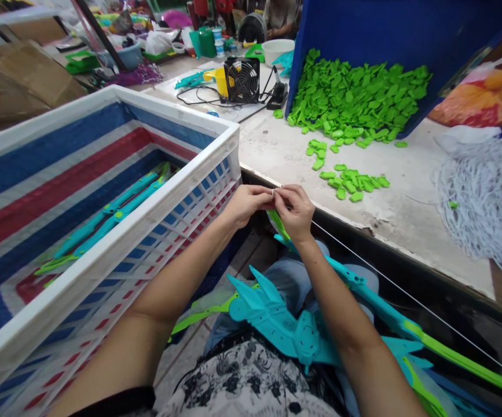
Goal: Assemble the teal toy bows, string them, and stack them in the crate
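Pinching the cord (389, 278) at its tip, I have both hands nearly together in front of me, above my knees. The thumb and fingers of my left hand (245, 205) are closed on a small white bit of it, and those of my right hand (296, 209) meet them from the other side. Whether that bit is a loop or a knot, I can't tell. From my right hand the cord runs taut down past my forearm and out at the lower right.

Across my lap (283, 278) lies the bow (272, 324), turquoise with green limbs, one green tip just under my fingers. I can't see if the cord is fastened to it.

On my left stands a white crate (103, 252) with a striped lining (59, 174) and more turquoise and green parts (118, 216) inside. On the table (420, 249) ahead, green pieces (359, 98) spill from a blue bin (385, 29); a bundle of white cords (480, 197) lies to the right, and a black fan (242, 80) stands farther back.
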Motion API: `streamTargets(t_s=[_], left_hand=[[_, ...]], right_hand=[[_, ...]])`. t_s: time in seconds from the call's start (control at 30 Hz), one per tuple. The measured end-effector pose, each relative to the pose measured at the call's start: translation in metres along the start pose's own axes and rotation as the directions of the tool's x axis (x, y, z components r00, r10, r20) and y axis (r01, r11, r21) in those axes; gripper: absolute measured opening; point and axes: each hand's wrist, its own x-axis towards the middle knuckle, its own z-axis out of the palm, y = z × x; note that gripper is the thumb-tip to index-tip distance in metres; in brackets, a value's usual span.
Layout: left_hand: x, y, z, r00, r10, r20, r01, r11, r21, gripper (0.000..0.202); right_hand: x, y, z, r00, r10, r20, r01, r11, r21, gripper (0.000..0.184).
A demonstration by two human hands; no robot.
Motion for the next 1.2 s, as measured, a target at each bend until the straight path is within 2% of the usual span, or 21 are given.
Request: streamTargets(t_s=[0.2, 0.33, 0.43, 0.53, 0.63, 0.67, 0.7, 0.77, 0.8, 0.83, 0.87, 0.93, 0.97, 1.0, 1.03, 1.1, 1.13, 1.17, 1.2], left_hand=[[0.002, -0.001, 0.005, 0.992, 0.127, -0.014, -0.117, 0.948, 0.296, 0.016], [0.003, 0.000, 0.008, 0.979, 0.201, -0.037, -0.168, 0.891, 0.421, 0.015], [0.000, 0.003, 0.009, 0.982, 0.191, 0.009, -0.173, 0.867, 0.468, 0.016], [-0.003, 0.004, 0.011, 0.986, 0.167, 0.030, -0.160, 0.858, 0.489, 0.018], [0.001, -0.001, 0.014, 0.975, 0.214, -0.052, -0.169, 0.877, 0.449, 0.020], [0.005, -0.003, 0.015, 0.970, 0.230, -0.085, -0.174, 0.891, 0.419, 0.021], [0.010, -0.005, 0.016, 0.965, 0.239, -0.110, -0.179, 0.903, 0.390, 0.022], [0.021, -0.009, 0.018, 0.964, 0.231, -0.135, -0.171, 0.920, 0.352, 0.023], [0.026, -0.011, 0.019, 0.965, 0.223, -0.137, -0.163, 0.922, 0.350, 0.025], [0.030, -0.013, 0.020, 0.963, 0.230, -0.140, -0.167, 0.918, 0.361, 0.027], [0.032, -0.015, 0.022, 0.955, 0.262, -0.139, -0.191, 0.902, 0.387, 0.031], [0.031, -0.022, 0.027, 0.910, 0.402, -0.102, -0.304, 0.813, 0.497, 0.039], [0.027, -0.027, 0.032, 0.875, 0.483, -0.023, -0.385, 0.725, 0.571, 0.040], [0.020, -0.033, 0.037, 0.836, 0.537, 0.113, -0.475, 0.605, 0.639, 0.040], [0.012, -0.041, 0.044, 0.787, 0.544, 0.290, -0.570, 0.461, 0.680, 0.040], [-0.006, -0.056, 0.061, 0.645, 0.412, 0.644, -0.747, 0.161, 0.645, 0.045], [-0.014, -0.062, 0.069, 0.577, 0.315, 0.754, -0.801, 0.035, 0.598, 0.049], [-0.021, -0.067, 0.077, 0.538, 0.236, 0.809, -0.822, -0.068, 0.566, 0.052], [-0.026, -0.069, 0.083, 0.532, 0.186, 0.826, -0.816, -0.148, 0.558, 0.053]], right_hand=[[-0.001, -0.001, -0.004, 0.997, -0.011, -0.082, 0.010, 1.000, -0.013, 0.011], [-0.006, 0.002, -0.009, 1.000, -0.011, -0.023, 0.010, 0.999, -0.042, 0.012], [-0.003, 0.012, -0.011, 0.999, -0.038, 0.003, 0.038, 0.991, -0.127, 0.013], [0.007, 0.023, -0.013, 0.997, 0.003, -0.082, -0.021, 0.975, -0.220, 0.016], [0.006, 0.016, -0.026, 0.980, 0.010, -0.199, -0.056, 0.972, -0.229, 0.017], [0.000, 0.010, -0.033, 0.985, -0.030, -0.172, -0.010, 0.973, -0.229, 0.016], [-0.011, 0.003, -0.043, 0.993, -0.087, -0.084, 0.065, 0.969, -0.238, 0.014], [-0.040, -0.007, -0.065, 0.969, -0.153, 0.195, 0.209, 0.926, -0.313, 0.012], [-0.057, -0.008, -0.078, 0.937, -0.113, 0.329, 0.245, 0.885, -0.395, 0.014], [-0.075, -0.007, -0.091, 0.907, -0.020, 0.420, 0.253, 0.823, -0.508, 0.021], [-0.090, -0.002, -0.105, 0.883, 0.103, 0.458, 0.243, 0.735, -0.633, 0.031], [-0.115, 0.011, -0.130, 0.836, 0.333, 0.437, 0.221, 0.523, -0.823, 0.050], [-0.122, 0.018, -0.141, 0.807, 0.412, 0.423, 0.229, 0.442, -0.867, 0.055], [-0.126, 0.024, -0.150, 0.781, 0.462, 0.420, 0.246, 0.392, -0.887, 0.057], [-0.127, 0.028, -0.156, 0.761, 0.487, 0.428, 0.265, 0.369, -0.891, 0.056], [-0.119, 0.027, -0.161, 0.755, 0.475, 0.452, 0.301, 0.361, -0.882, 0.052], [-0.111, 0.023, -0.159, 0.765, 0.449, 0.462, 0.318, 0.360, -0.877, 0.049], [-0.101, 0.016, -0.157, 0.778, 0.415, 0.471, 0.336, 0.359, -0.871, 0.046], [-0.090, 0.007, -0.153, 0.795, 0.375, 0.477, 0.350, 0.358, -0.865, 0.045]])
